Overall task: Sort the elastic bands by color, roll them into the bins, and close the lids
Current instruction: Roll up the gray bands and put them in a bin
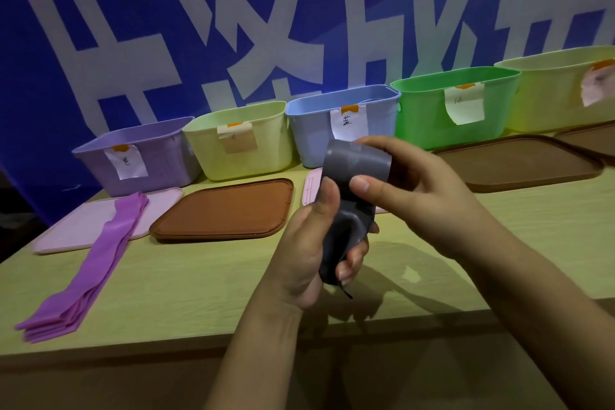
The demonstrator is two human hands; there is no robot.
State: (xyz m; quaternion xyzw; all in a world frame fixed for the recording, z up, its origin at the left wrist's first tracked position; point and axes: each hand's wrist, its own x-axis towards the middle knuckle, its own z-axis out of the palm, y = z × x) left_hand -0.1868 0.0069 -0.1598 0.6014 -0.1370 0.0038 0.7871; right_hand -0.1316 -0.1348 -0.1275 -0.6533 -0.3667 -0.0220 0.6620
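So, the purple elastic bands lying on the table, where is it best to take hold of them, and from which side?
Probably at the near end of the purple elastic bands, coming from above at the table's front edge. The flat stack fans slightly there, so fingers can pinch all layers, and rolling can begin. The far end lies on the pink lid.

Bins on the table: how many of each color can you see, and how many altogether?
Purple bin: 1
Pale yellow-green bins: 2
Blue bin: 1
Bright green bin: 1
Total: 5 bins, all with lids off.
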